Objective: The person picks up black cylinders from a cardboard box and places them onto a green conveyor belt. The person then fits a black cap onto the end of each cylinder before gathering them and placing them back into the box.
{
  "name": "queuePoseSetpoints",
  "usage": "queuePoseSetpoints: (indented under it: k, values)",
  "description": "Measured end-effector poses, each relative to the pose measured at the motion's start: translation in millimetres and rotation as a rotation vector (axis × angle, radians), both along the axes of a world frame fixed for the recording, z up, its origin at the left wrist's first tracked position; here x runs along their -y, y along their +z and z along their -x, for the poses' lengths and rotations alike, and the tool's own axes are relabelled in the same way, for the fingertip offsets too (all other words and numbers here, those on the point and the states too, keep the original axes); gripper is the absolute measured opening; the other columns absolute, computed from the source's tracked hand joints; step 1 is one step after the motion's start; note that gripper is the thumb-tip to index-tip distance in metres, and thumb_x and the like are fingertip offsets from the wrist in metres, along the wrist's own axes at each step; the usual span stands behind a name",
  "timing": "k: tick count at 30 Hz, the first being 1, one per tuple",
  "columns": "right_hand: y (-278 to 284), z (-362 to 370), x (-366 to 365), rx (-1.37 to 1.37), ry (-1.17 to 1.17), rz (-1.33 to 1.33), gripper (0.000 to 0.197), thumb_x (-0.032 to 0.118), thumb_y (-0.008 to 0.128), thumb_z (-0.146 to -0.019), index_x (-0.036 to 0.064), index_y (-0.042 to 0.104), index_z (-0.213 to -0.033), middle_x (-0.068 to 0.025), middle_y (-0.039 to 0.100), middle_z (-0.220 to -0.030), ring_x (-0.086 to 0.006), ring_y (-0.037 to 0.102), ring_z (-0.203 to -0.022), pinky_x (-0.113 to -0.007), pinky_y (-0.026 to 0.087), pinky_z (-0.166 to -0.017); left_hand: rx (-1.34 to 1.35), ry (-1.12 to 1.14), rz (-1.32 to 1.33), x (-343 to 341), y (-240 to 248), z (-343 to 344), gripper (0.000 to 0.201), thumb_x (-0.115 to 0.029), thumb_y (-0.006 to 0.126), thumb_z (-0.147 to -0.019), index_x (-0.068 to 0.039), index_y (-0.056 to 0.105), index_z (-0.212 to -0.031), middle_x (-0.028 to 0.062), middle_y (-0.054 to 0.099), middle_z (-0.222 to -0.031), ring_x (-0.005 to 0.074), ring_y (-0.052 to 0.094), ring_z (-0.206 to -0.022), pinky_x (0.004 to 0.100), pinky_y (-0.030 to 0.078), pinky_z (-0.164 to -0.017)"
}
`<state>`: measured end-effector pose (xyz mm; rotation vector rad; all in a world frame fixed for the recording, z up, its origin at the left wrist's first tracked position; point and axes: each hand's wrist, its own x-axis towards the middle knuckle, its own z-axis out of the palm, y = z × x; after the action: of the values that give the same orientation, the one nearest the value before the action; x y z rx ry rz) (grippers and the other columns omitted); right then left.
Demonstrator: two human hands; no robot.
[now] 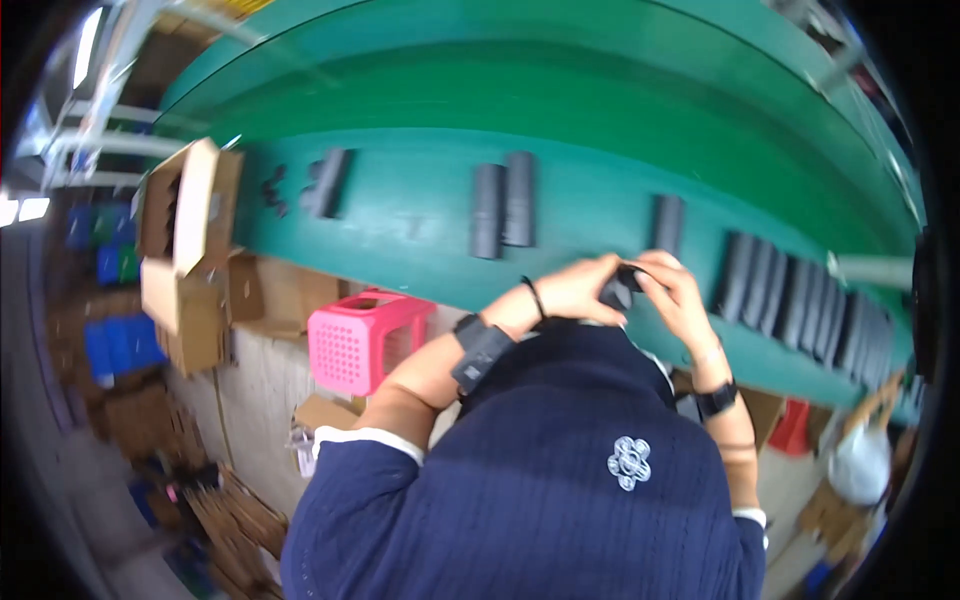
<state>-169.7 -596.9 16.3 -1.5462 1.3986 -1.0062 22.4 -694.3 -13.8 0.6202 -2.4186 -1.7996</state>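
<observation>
Close to my body, at the near edge of the green work table [400, 250], both hands meet around a small black part [618, 288]. Its exact kind is partly hidden by the fingers. My left hand [578, 292] is closed on it from the left. From the right, my right hand [678, 298] pinches its upper end. A dark grey cylinder [667, 222] lies just beyond my right hand. Two more dark cylinders [503, 205] lie side by side farther left.
Several dark cylinders [805, 305] line up at the right. At the left, another cylinder [328, 183] lies near small black pieces [275, 192], beside an opened cardboard box [205, 205]. A pink plastic stool [345, 348] stands below the table's near edge.
</observation>
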Motion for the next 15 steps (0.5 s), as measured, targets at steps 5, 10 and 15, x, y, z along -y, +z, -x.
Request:
queuePoseSetpoints:
  k: [5, 10, 15]
  values:
    - [23, -45, 68, 0.226, -0.270, -0.119, 0.018, 0.011, 0.059, -0.092, -0.0007, 0.067, -0.104, -0.0022, 0.065, -0.082, -0.0071, 0.055, -0.071, -0.020, 0.043, -0.061, 0.021, 0.230, 0.043, 19, 18, -79, 0.072, -0.026, 0.083, -0.066, 0.000, 0.037, -0.116, 0.0226, 0.059, -0.105, 0.0334, 0.059, -0.102, 0.0396, 0.047, -0.085]
    - [20, -147, 184, 0.200, -0.064, -0.150, 0.021, 0.014, 0.062, -0.090, 0.0014, 0.065, -0.107, 0.0017, 0.061, -0.074, -0.0043, 0.054, -0.059, -0.018, 0.040, -0.050, -0.071, 0.614, -0.012, 47, 27, -205, 0.064, -0.026, 0.084, -0.066, -0.003, 0.048, -0.114, 0.0134, 0.059, -0.102, 0.0217, 0.057, -0.097, 0.0344, 0.045, -0.086]
    - [2, -320, 294, -0.084, 0.269, -0.017, 0.024, 0.006, 0.065, -0.075, 0.0010, 0.068, -0.098, -0.0033, 0.063, -0.069, -0.0084, 0.057, -0.062, -0.025, 0.047, -0.057, -0.196, 0.889, -0.101, 58, 14, -334, 0.061, -0.019, 0.082, -0.071, -0.003, 0.050, -0.120, 0.0064, 0.057, -0.107, 0.0160, 0.053, -0.104, 0.0304, 0.042, -0.092]
